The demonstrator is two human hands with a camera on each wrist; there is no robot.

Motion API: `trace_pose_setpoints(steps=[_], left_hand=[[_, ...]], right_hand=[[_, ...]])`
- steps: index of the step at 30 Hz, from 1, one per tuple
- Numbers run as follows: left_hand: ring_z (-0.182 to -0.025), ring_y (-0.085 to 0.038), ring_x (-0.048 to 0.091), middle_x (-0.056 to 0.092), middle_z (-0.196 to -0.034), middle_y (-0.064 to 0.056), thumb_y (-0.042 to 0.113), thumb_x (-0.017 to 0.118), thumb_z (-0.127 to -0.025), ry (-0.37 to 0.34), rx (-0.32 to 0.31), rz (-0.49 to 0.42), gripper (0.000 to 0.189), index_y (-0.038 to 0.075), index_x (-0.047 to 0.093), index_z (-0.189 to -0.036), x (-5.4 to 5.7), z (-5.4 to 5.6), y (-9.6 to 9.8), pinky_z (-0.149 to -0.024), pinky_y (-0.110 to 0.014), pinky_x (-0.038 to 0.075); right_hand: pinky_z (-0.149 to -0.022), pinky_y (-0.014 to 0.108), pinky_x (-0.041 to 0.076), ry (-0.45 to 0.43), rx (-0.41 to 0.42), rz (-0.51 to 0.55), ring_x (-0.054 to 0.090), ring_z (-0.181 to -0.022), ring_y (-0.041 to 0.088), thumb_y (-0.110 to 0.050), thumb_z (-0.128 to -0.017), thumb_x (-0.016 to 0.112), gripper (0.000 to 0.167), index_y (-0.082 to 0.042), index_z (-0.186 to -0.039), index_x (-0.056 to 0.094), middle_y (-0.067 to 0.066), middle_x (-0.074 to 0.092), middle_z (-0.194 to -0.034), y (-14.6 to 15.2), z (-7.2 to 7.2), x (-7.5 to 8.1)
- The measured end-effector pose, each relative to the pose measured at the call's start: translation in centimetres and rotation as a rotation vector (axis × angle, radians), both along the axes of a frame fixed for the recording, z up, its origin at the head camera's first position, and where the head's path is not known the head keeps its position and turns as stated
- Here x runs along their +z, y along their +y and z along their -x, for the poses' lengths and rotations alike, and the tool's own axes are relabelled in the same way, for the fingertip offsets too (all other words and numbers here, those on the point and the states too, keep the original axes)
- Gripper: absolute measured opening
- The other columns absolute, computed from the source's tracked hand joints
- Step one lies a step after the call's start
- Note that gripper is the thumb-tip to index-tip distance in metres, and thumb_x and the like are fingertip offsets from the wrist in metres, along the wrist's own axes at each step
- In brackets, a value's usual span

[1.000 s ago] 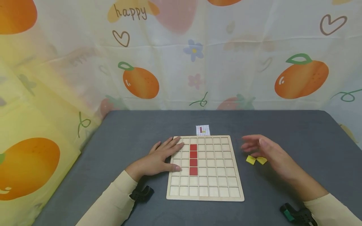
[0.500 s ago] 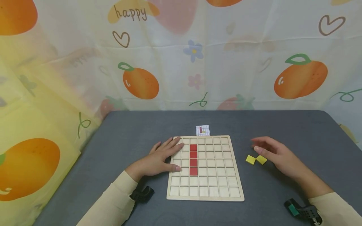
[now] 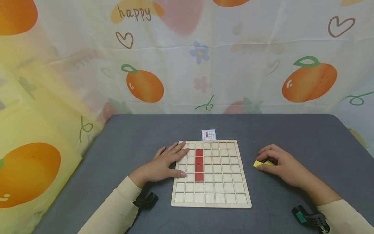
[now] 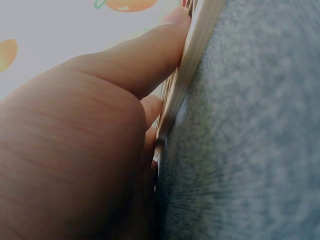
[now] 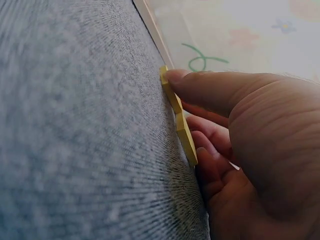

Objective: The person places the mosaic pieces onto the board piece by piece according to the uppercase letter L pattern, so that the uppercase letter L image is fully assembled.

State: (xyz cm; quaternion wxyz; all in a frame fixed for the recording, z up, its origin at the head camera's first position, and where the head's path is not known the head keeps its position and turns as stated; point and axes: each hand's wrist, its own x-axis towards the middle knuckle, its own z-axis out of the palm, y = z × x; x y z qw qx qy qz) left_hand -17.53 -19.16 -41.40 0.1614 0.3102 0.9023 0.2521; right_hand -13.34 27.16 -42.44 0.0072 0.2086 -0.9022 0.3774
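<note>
A pale wooden grid board [image 3: 218,188] lies on the dark grey table. In one of its columns sits a vertical line of several red square tiles [image 3: 199,168]. My left hand [image 3: 160,166] rests flat with spread fingers over the board's left edge, its thumb on the frame side. To the right of the board, my right hand [image 3: 287,167] pinches a yellow square tile [image 3: 257,163] between thumb and fingertips, low at the tabletop. A second yellow tile [image 5: 186,140] touches it corner to corner, partly hidden under the fingers in the head view.
A small printed card [image 3: 208,135] with a grid and a coloured pattern lies at the board's far edge. Behind the table [image 3: 146,126] hangs a fruit-patterned curtain [image 3: 181,65]. Each wrist carries a black camera mount [image 3: 311,218].
My right hand first drew back to the right, then came down over the yellow tiles, its thumb and fingers closing on the left one. My left hand stays put on the board.
</note>
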Motion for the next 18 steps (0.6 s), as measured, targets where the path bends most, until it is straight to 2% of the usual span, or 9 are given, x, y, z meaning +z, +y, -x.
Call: trace_pose_setpoints(steps=[5, 11, 15, 18], left_hand=[[-0.166, -0.028, -0.003, 0.008, -0.182, 0.003, 0.058, 0.076, -0.099, -0.001, 0.001, 0.000, 0.097, 0.024, 0.028, -0.175, -0.1, 0.0, 0.0, -0.124, -0.067, -0.007], [-0.166, -0.028, -0.003, 0.008, -0.182, 0.004, 0.058, 0.076, -0.099, 0.007, -0.002, -0.010, 0.096, 0.025, 0.028, -0.175, -0.1, 0.1, -0.1, -0.124, -0.067, -0.007], [-0.166, -0.028, -0.002, 0.008, -0.182, 0.005, 0.060, 0.075, -0.099, 0.013, -0.005, -0.009, 0.096, 0.026, 0.028, -0.175, -0.3, 0.1, -0.2, -0.124, -0.067, -0.007], [-0.166, -0.028, -0.002, 0.008, -0.182, 0.005, 0.060, 0.075, -0.099, 0.014, -0.007, -0.007, 0.096, 0.025, 0.028, -0.175, -0.4, 0.1, -0.2, -0.124, -0.067, -0.007]], right_hand=[[-0.086, 0.025, 0.051, 0.031, -0.009, 0.010, 0.060, -0.108, 0.017, -0.012, -0.095, 0.088, 0.017, -0.019, -0.108, 0.080, 0.000, 0.065, -0.122, -0.4, -0.1, 0.0], [-0.081, 0.034, 0.053, 0.000, -0.080, -0.042, 0.061, -0.100, 0.017, -0.017, -0.099, 0.085, 0.013, -0.021, -0.111, 0.080, -0.007, 0.069, -0.110, -0.8, -0.4, 0.5], [-0.077, 0.033, 0.055, -0.018, -0.109, -0.018, 0.065, -0.093, 0.015, -0.017, -0.101, 0.082, 0.010, -0.020, -0.110, 0.080, -0.006, 0.071, -0.108, -0.9, -0.6, 0.8], [-0.072, 0.031, 0.055, 0.002, -0.123, 0.016, 0.066, -0.089, 0.012, -0.014, -0.102, 0.081, 0.010, -0.019, -0.111, 0.080, -0.006, 0.071, -0.107, -1.1, -0.7, 0.9]])
